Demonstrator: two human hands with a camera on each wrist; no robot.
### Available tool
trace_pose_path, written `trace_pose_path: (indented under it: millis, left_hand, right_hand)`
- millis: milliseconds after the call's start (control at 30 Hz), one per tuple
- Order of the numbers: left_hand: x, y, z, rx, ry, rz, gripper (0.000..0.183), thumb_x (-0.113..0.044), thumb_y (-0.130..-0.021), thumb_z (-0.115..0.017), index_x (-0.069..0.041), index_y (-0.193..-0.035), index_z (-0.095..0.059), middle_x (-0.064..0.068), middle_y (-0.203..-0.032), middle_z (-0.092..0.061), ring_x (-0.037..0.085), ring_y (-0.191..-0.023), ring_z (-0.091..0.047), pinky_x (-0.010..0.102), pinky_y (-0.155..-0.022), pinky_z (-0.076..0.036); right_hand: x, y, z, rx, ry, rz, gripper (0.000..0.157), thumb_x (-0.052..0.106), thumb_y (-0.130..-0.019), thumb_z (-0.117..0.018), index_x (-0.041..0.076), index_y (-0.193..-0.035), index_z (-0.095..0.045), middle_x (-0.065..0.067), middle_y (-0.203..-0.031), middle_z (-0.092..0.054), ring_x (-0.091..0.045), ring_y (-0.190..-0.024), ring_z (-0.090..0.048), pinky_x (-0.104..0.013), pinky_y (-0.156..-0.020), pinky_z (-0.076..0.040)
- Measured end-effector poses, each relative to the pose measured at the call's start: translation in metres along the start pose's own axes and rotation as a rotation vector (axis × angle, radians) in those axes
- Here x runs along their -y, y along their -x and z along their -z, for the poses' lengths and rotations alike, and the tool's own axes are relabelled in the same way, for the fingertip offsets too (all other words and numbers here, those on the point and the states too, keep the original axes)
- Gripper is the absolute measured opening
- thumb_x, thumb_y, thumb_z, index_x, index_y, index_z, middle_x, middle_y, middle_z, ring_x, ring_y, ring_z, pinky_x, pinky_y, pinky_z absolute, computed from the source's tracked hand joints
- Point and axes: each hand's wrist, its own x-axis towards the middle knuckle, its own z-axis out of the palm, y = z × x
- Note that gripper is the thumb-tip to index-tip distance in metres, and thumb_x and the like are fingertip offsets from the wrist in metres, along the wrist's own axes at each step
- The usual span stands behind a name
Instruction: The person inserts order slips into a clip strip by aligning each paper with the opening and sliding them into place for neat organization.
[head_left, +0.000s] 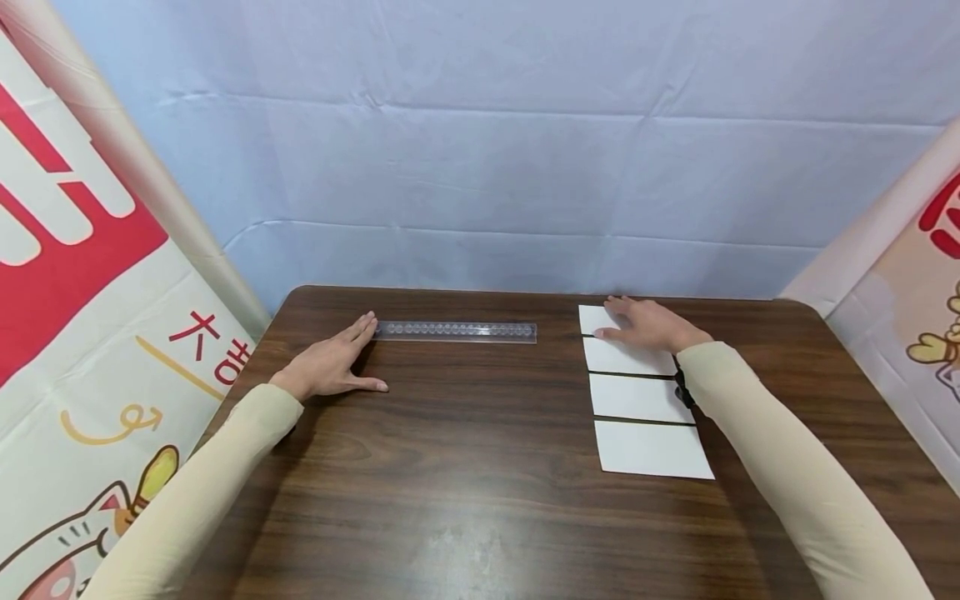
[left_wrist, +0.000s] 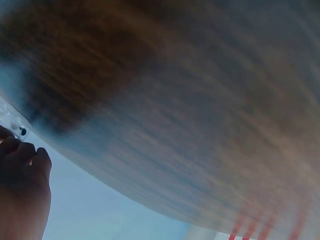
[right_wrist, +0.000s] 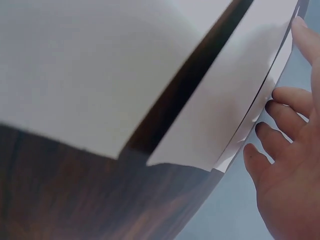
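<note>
A clear plastic ruler point(head_left: 457, 332) with a row of round holes lies flat near the table's back edge. My left hand point(head_left: 333, 362) touches its left end with the fingertips, fingers straight and thumb spread to the right. Toward the right side, several white paper cards point(head_left: 648, 448) lie in a column with narrow gaps between them. Over the two farthest cards rests my right hand point(head_left: 647, 325), fingers extended, hiding part of them. In the right wrist view, the right fingers point(right_wrist: 287, 142) reach across the far cards point(right_wrist: 235, 85). The left wrist view shows the left hand point(left_wrist: 25, 185) beside the ruler's end point(left_wrist: 12, 120).
The brown wood-grain table point(head_left: 450, 467) has rounded back corners. Behind it hangs a pale blue cloth point(head_left: 480, 167). Printed banners stand at the left point(head_left: 97, 333) and right point(head_left: 915, 317) sides.
</note>
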Motion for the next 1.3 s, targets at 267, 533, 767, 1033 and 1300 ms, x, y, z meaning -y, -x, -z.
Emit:
trace_pose_path:
  millis: [267,533,767,1033,1300]
  left_hand:
    - [-0.0001,-0.0007,0.0002,0.010,0.005,0.005,0.124,-0.082,-0.088,-0.062,-0.006,-0.170,-0.008,0.016,-0.179,-0.004,0.038,-0.161,-0.027,0.058,-0.116,-0.047]
    - [-0.0001,-0.0003,-0.0008,0.005,-0.011,0.006,0.125,-0.083,-0.087,-0.061,-0.005,-0.170,-0.009,0.017,-0.179,-0.004,0.039,-0.160,-0.030,0.058,-0.115,-0.048]
    - [0.0020,-0.0028,-0.0008,0.006,-0.033,-0.003,0.126,-0.085,-0.086,-0.059,-0.004,-0.170,-0.009,0.017,-0.179,-0.005,0.038,-0.161,-0.028,0.057,-0.118,-0.046]
    - [-0.0002,-0.0017,0.0006,0.000,-0.058,-0.006,0.125,-0.083,-0.087,-0.060,-0.002,-0.169,-0.012,0.019,-0.178,-0.008,0.038,-0.163,-0.024,0.058,-0.120,-0.044]
    - [-0.0015,-0.0013,0.0004,-0.004,-0.025,0.011,0.108,-0.076,-0.099,-0.050,-0.003,-0.169,-0.013,0.018,-0.178,-0.007,0.037,-0.163,-0.022,0.059,-0.123,-0.039]
  right_hand:
    - [-0.0009,-0.0019,-0.0001,-0.018,0.006,0.027,0.087,0.058,-0.103,-0.061,0.001,-0.163,-0.036,-0.029,-0.169,-0.030,-0.050,-0.159,-0.025,-0.064,-0.127,-0.030]
    - [-0.0001,-0.0016,0.0014,-0.014,0.007,0.019,0.089,0.058,-0.102,-0.062,0.001,-0.164,-0.035,-0.027,-0.171,-0.028,-0.051,-0.158,-0.024,-0.066,-0.126,-0.029]
    - [-0.0040,-0.0041,0.0015,-0.019,0.009,0.033,0.085,0.058,-0.103,-0.061,0.003,-0.163,-0.038,-0.026,-0.171,-0.029,-0.050,-0.159,-0.024,-0.065,-0.127,-0.028]
    - [-0.0059,-0.0060,0.0016,-0.040,-0.055,0.014,0.082,0.054,-0.100,-0.068,0.002,-0.159,-0.044,-0.024,-0.169,-0.036,-0.049,-0.156,-0.031,-0.065,-0.124,-0.032]
    - [-0.0045,-0.0066,0.0058,-0.103,-0.141,-0.045,0.057,0.039,-0.099,-0.074,0.004,-0.143,-0.062,-0.025,-0.159,-0.050,-0.050,-0.147,-0.044,-0.067,-0.116,-0.041]
